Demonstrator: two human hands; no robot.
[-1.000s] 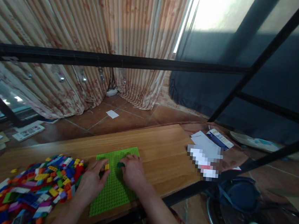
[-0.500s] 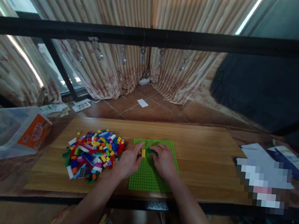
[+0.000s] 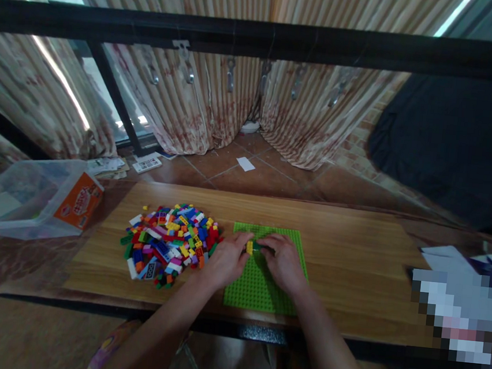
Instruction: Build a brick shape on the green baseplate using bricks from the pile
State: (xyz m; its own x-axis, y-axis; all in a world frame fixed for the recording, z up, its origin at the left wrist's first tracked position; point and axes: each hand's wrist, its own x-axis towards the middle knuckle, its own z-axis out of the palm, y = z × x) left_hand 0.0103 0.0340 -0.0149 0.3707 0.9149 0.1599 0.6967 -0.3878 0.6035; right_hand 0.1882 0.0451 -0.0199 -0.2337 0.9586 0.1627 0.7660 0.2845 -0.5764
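Closer together than a second ago, the yellow brick (image 3: pixel 249 247) in the left hand (image 3: pixel 228 258) and the dark green brick (image 3: pixel 257 246) in the right hand (image 3: pixel 283 260) have lost the clear gap between them; the view has also swung to the left. Now the yellow brick lies directly to the left of the dark green brick, at about the same level, and the two look to be touching or just beside each other, too small to tell which. The yellow brick's longer side seems to run away from the body, across the line joining the hands, while the dark green brick seems to point sideways, from the right fingers toward the left. Left thumb and fingers are drawn in to a narrow pinch around the yellow brick; the right fingers are likewise nearly closed around the dark green brick, partly hiding it. Both bricks are over the far half of the green base plate (image 3: pixel 244 294) on the table (image 3: pixel 351 264). Left of the plate, nearer the left hand, lies the pile of loose bricks (image 3: pixel 171 241).
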